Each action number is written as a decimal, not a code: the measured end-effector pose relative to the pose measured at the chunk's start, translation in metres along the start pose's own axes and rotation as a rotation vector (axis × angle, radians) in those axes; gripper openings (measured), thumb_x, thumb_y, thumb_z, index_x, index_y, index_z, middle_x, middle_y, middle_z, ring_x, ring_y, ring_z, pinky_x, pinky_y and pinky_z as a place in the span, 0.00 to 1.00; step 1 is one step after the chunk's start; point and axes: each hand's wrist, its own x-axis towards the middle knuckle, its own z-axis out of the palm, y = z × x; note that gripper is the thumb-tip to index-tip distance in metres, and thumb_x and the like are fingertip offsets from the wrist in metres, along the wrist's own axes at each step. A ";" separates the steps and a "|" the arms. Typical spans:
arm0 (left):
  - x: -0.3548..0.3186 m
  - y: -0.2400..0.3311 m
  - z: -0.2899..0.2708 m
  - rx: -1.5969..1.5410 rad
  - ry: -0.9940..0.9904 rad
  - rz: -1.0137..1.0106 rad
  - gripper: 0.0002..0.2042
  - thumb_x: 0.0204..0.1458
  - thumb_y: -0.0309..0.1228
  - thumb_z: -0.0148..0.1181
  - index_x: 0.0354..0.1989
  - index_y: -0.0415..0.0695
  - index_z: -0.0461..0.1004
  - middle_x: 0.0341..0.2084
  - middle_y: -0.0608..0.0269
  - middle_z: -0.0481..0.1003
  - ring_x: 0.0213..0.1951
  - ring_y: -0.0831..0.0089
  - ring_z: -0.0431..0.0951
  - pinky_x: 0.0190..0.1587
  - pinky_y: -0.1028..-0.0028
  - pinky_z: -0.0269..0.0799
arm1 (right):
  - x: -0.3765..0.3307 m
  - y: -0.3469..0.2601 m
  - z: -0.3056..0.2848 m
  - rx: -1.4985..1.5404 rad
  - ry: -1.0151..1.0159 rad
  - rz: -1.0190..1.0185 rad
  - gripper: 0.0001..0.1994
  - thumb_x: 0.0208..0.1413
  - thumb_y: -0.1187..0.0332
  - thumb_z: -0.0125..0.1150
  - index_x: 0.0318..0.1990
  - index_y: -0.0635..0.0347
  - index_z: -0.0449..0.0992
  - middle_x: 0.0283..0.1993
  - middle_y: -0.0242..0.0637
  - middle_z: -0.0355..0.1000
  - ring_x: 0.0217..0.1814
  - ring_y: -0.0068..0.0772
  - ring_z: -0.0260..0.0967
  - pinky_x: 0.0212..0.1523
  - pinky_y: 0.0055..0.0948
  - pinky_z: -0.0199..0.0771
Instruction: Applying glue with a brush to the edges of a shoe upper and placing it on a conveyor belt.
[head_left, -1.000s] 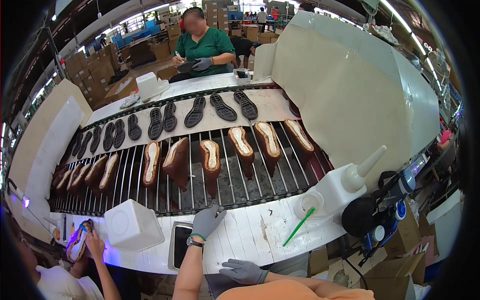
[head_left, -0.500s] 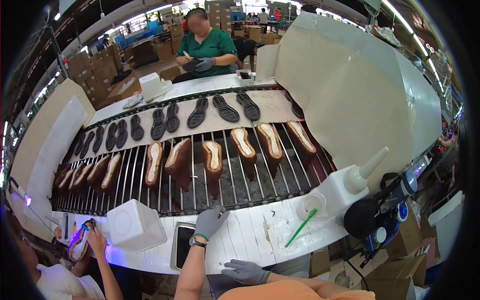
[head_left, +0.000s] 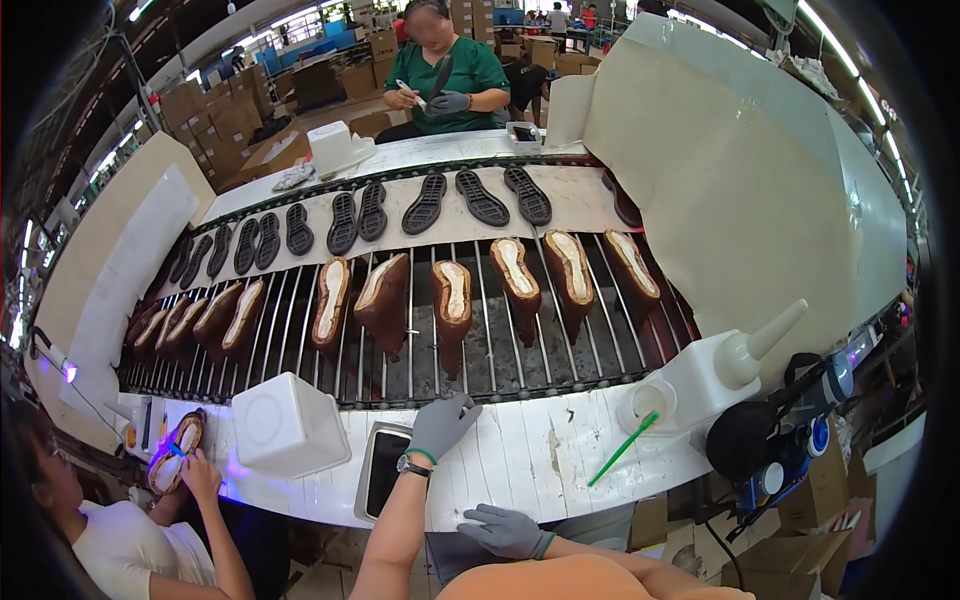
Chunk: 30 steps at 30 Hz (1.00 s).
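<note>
My left hand (head_left: 442, 427), in a grey glove, rests on the white table at the near edge of a conveyor, fingers outstretched and holding nothing. Nearer to me, my right hand (head_left: 508, 530), gloved too, lies flat along the table's front edge, also without anything in it. Beside my left wrist is a shallow white tray with a dark phone-like slab (head_left: 386, 474) in it. Beyond my hands, brown shoe uppers on lasts (head_left: 452, 292) sit bottom-up on the metal rods. A row of black soles (head_left: 425, 204) lies on a cream strip behind them.
An upturned white plastic tub (head_left: 285, 425) stands left of the tray. At right are a white nozzle bottle (head_left: 690, 385) and a green-handled brush (head_left: 622, 450) in a cup. Across, a person in green (head_left: 455, 75) holds a sole; at left, another works on a shoe upper (head_left: 175, 453).
The whole view has shifted, so things sit further right and higher in the picture. My hands stay in place on the table. The person across has tilted the sole upright.
</note>
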 end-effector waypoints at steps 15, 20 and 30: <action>-0.001 0.002 -0.001 -0.020 -0.014 -0.008 0.16 0.57 0.49 0.55 0.35 0.48 0.77 0.20 0.57 0.78 0.27 0.55 0.79 0.31 0.59 0.72 | 0.001 0.000 -0.002 0.022 -0.006 -0.016 0.16 0.51 0.70 0.58 0.50 0.53 0.76 0.51 0.38 0.73 0.50 0.39 0.74 0.47 0.27 0.77; -0.002 0.000 0.002 -0.011 -0.008 0.011 0.16 0.57 0.49 0.55 0.35 0.48 0.77 0.21 0.57 0.78 0.27 0.54 0.79 0.32 0.59 0.72 | -0.001 -0.001 -0.003 0.028 -0.022 -0.006 0.17 0.51 0.70 0.58 0.50 0.54 0.76 0.51 0.38 0.73 0.51 0.39 0.74 0.48 0.29 0.77; -0.002 0.005 -0.003 -0.018 -0.015 0.005 0.16 0.57 0.48 0.55 0.34 0.47 0.78 0.22 0.56 0.78 0.28 0.54 0.79 0.32 0.59 0.72 | 0.001 -0.001 -0.004 0.021 0.000 -0.014 0.16 0.51 0.71 0.57 0.50 0.56 0.76 0.50 0.38 0.73 0.50 0.39 0.73 0.49 0.29 0.76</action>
